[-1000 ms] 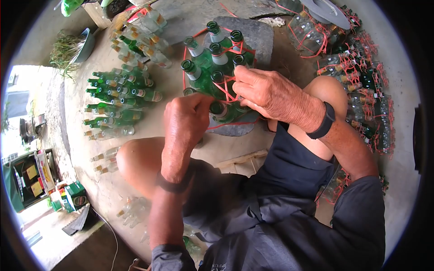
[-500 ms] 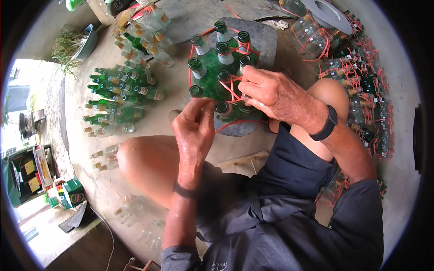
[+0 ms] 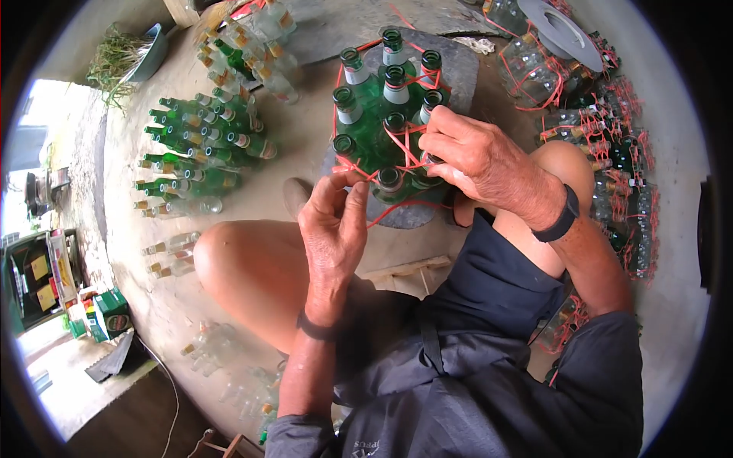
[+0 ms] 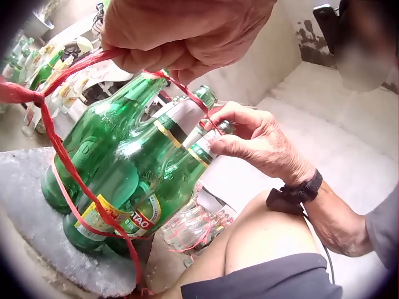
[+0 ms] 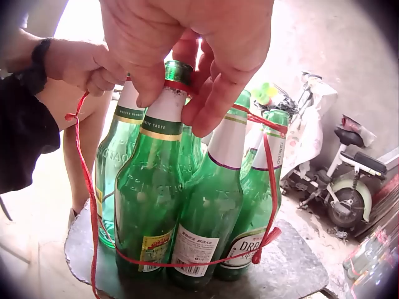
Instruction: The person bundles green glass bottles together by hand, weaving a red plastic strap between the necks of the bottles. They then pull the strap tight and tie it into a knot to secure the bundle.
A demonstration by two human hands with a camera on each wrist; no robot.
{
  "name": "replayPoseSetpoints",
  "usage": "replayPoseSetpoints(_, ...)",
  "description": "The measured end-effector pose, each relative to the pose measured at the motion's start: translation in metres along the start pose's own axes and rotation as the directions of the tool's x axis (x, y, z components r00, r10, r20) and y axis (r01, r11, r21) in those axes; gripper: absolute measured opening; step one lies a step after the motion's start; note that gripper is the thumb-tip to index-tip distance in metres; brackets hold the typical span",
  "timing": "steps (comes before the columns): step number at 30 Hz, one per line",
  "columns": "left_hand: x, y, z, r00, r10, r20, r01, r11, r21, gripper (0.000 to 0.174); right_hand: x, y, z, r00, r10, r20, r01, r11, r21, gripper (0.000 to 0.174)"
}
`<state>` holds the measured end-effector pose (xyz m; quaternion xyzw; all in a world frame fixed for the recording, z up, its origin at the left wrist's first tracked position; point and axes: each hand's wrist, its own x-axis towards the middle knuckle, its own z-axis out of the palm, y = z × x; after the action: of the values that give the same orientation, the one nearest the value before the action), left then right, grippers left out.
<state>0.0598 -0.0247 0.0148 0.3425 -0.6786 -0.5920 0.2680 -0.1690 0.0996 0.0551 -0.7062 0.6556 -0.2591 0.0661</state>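
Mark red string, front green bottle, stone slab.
red string (image 5: pixel 269 180), right wrist view: upright strand at the right.
front green bottle (image 5: pixel 153 193), right wrist view: glass below the neck label.
stone slab (image 5: pixel 293 268), right wrist view: bare right part.

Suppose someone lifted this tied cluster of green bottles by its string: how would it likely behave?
Probably heavy for its size and fragile: the bottle cluster is many glass bottles. The red string looks thin and the left hand pinches it, so bottles could shift or clink if it loosens. Pushed on the stone slab, the tall narrow bottles might tip.
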Motion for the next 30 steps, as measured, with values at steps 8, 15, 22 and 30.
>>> replayPoseSetpoints(8, 0.003, -0.005, -0.008, 0.993, -0.116, 0.020, 0.118, 0.989, -0.091, 0.016, 0.003, -0.003, -0.004, 1.000, 0.023, 0.007, -0.023, 1.000, -0.002, 0.037)
replayPoseSetpoints(15, 0.013, -0.016, -0.014, 0.971, -0.220, 0.096, 0.230, 0.967, -0.111, 0.016, 0.006, -0.005, -0.006, 1.000, 0.027, -0.002, -0.028, 0.997, -0.065, 0.036)
replayPoseSetpoints(22, 0.024, -0.037, 0.002, 0.985, -0.156, 0.079, 0.172, 0.944, -0.281, 0.018, 0.018, -0.008, -0.022, 0.998, -0.004, 0.070, 0.013, 0.993, -0.117, 0.034)
replayPoseSetpoints(30, 0.028, -0.034, 0.017, 0.980, -0.199, 0.007, 0.191, 0.930, -0.314, 0.015, 0.052, -0.017, -0.008, 0.990, -0.121, 0.068, 0.131, 0.976, -0.174, 0.015)
